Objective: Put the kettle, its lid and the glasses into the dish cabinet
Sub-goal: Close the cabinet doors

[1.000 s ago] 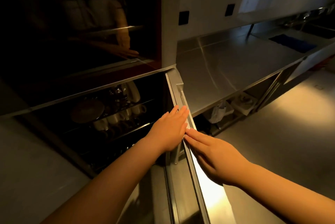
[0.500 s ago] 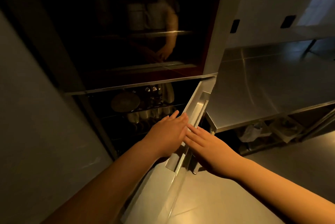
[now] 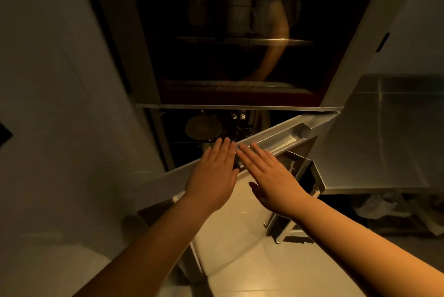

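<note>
Left hand (image 3: pixel 212 177) flat, fingers straight, pressing steel door (image 3: pixel 271 139) of dish cabinet (image 3: pixel 153 94). Right hand (image 3: pixel 270 177) same, fingertips just beside left ones on door's top edge. Door ajar. Beyond fingertips, in dark gap: round lid (image 3: pixel 203 127), glasses (image 3: pixel 236 117) (dim, hard to make out). Kettle not discernible.

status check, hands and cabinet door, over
Left hand and right hand both flat on the cabinet door, holding nothing. Door part open, dishes visible inside. Nothing blocking it.
</note>
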